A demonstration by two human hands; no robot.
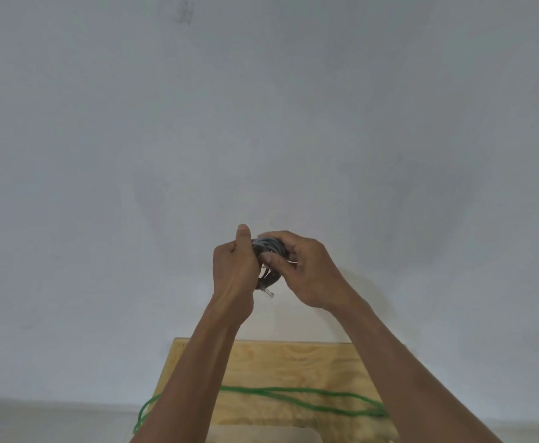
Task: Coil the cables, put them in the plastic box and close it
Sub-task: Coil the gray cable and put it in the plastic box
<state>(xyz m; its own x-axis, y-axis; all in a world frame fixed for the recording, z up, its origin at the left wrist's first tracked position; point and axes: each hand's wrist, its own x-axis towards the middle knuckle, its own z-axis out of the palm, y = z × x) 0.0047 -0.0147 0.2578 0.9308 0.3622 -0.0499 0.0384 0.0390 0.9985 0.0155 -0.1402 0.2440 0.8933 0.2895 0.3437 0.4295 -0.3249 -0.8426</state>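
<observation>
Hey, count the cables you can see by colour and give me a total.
Grey cable, coiled and held up by the left hand and the right hand: 1
Green cable, lying loose on the wooden table: 1
Total: 2 cables

Coil (269,247): we see it mostly hidden between both hands.
Green cable (309,398): partly behind the forearms.
Table (293,359): cut off at bottom edge.
Pale object (261,435): cropped, unidentifiable.
</observation>
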